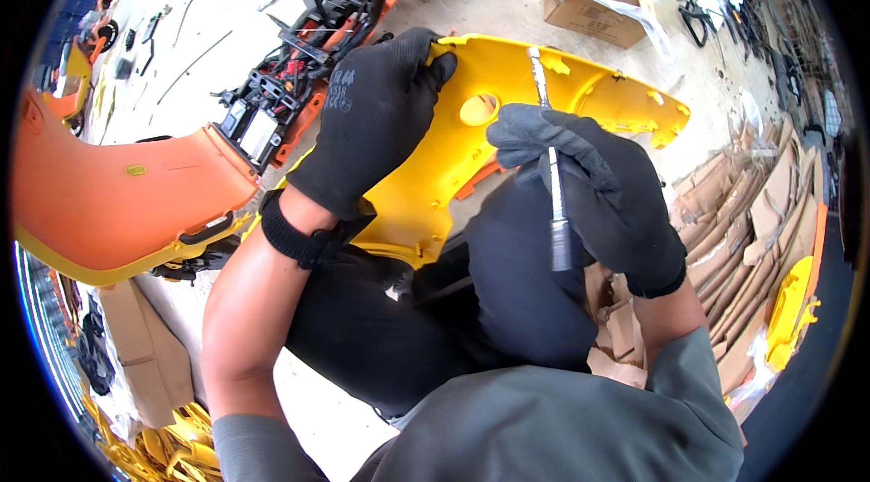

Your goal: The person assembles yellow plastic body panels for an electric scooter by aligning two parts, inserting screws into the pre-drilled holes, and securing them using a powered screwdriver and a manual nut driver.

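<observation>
My left hand (370, 124), in a black glove, is closed on the upper left edge of a yellow plastic body panel (421, 197). The panel slants across my lap and knees, its moulded inner side with clips and a round hole facing up. In my gloved right hand (612, 187) is a slim silver socket extension bar (556, 187), gripped between thumb and fingers. Its thicker, socket-like end points toward me, while the far end reaches over the panel.
A partly stripped orange vehicle frame (294, 61) stands ahead, left of centre. At left sits an orange and yellow body shell (127, 183). An open cardboard box (594, 11) is at the far right. Flattened cardboard (734, 219) and a yellow part (790, 310) lie on the right.
</observation>
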Tool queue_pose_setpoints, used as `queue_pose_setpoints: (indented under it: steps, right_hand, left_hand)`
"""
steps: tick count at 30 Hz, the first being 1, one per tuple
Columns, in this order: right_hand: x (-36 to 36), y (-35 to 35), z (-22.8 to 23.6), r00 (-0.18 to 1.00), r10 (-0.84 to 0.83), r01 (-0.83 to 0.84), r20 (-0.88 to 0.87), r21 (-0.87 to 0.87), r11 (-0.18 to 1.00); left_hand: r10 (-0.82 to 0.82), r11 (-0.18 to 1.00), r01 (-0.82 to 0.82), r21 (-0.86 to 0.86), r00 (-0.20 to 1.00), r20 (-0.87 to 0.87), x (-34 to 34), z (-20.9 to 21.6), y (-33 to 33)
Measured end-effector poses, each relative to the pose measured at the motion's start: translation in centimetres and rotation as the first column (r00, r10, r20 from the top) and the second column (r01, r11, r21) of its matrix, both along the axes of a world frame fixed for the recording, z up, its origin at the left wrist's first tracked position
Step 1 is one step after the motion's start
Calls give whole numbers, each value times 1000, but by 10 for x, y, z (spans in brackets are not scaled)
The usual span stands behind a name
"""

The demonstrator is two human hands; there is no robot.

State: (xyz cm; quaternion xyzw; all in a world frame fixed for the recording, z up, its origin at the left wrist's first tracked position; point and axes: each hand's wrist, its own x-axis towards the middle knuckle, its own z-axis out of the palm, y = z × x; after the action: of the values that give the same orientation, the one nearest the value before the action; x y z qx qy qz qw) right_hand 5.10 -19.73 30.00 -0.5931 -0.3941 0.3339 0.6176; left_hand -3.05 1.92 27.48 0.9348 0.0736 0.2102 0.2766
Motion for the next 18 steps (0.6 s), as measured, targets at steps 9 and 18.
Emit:
queue_pose_setpoints:
  steps: [9, 18]
  right_hand:
    - [6, 64, 12, 946, 88, -88, -312, 16, 996]
    - [-9, 102, 34, 991, 57, -69, -121, -91, 993]
  left_hand:
    - [120, 989, -96, -116, 967, 224, 4, 7, 38]
    - [185, 980, -153, -129, 941, 284, -6, 17, 47]
